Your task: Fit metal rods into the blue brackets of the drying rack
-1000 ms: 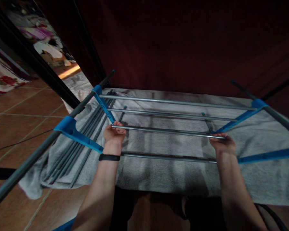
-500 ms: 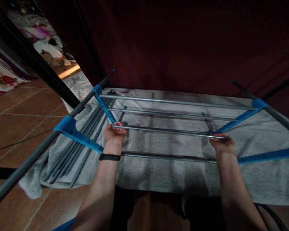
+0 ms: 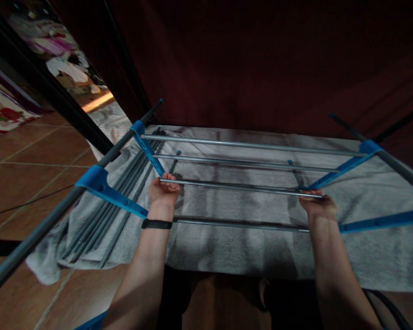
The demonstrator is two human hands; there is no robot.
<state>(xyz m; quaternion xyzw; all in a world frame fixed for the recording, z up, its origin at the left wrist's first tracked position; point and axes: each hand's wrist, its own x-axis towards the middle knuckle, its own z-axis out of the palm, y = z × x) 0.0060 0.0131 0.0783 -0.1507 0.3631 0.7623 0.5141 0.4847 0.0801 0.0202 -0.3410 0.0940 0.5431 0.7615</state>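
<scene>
A grey metal rod point(image 3: 239, 187) lies crosswise between my hands. Its left end rests in my left hand point(image 3: 164, 189), thumb over the rod and fingers underneath. My right hand point(image 3: 318, 203) grips the other end, palm up. Around it stands a rack frame of thick grey tubes point(image 3: 120, 149) joined by a left blue bracket point(image 3: 106, 190) and a right blue bracket point(image 3: 385, 223). Two crossbars point(image 3: 251, 145) span the far part, and a nearer crossbar point(image 3: 241, 224) runs below my wrists. My left hand is close to the far left blue arm point(image 3: 147, 149).
Several loose grey rods point(image 3: 113, 199) lie side by side at left on a grey towel point(image 3: 234, 256). A dark red panel point(image 3: 244, 68) rises behind the rack. Tiled floor point(image 3: 24, 183) and a thin dark cable point(image 3: 30, 200) are at left.
Almost nothing differs. Both hands hold the rod in the same place, and the view has shifted only very slightly.
</scene>
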